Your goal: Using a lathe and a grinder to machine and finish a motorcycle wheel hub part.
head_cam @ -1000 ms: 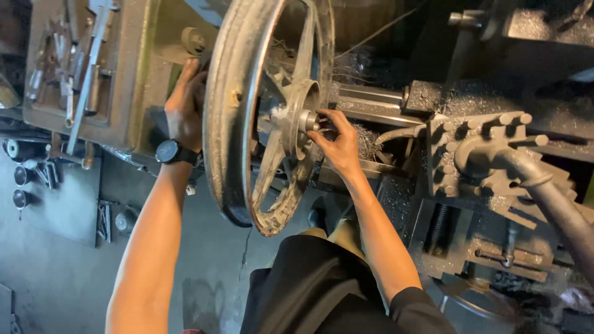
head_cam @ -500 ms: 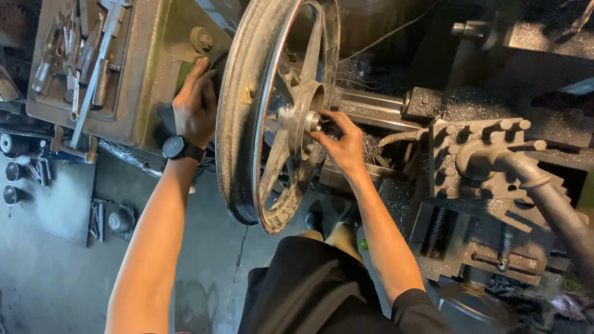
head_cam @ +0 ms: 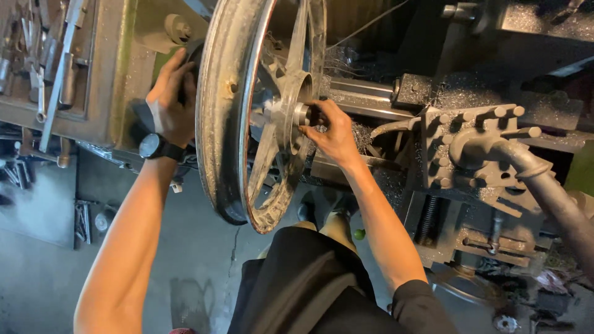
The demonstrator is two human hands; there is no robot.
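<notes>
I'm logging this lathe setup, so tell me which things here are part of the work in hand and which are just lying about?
In hand:
- spoked metal wheel, mounted on the machine
- wheel hub, touched by the right hand
- left hand, behind the rim

Lying about:
- wrenches in the tray at left
- tool post
- metal shavings

The wheel (head_cam: 247, 117) hides the left hand's (head_cam: 168, 102) fingertips; the frame's top edge cuts its rim; upper-left tools (head_cam: 52, 59) are blurred.
</notes>
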